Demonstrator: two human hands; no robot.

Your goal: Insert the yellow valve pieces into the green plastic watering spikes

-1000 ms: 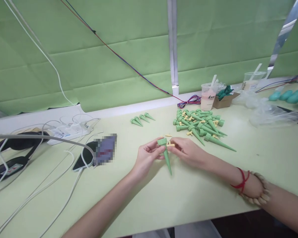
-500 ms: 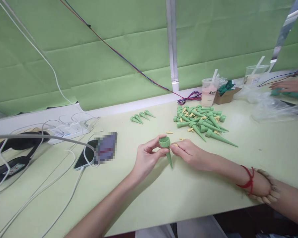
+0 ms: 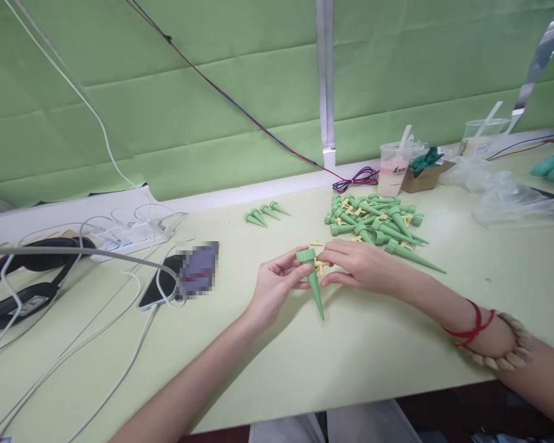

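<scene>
Green sheeting backs a pale green table (image 3: 397, 344). At its middle, the left hand (image 3: 274, 289) pinches a green spike (image 3: 313, 282) by its cap, tip pointing near. The right hand (image 3: 357, 266) closes its fingertips on a small yellow piece (image 3: 321, 265) touching the cap. A spike pile (image 3: 378, 226) lies just beyond, right.

On my counter (image 3: 305, 369) a phone (image 3: 159, 289) lay among white cables (image 3: 96, 344), with a black headset (image 3: 23, 289) far to my left. Four small green cones (image 3: 263, 214) sat near the back edge, and a plastic cup (image 3: 391, 175) stood beside a cardboard box (image 3: 425, 177).
</scene>
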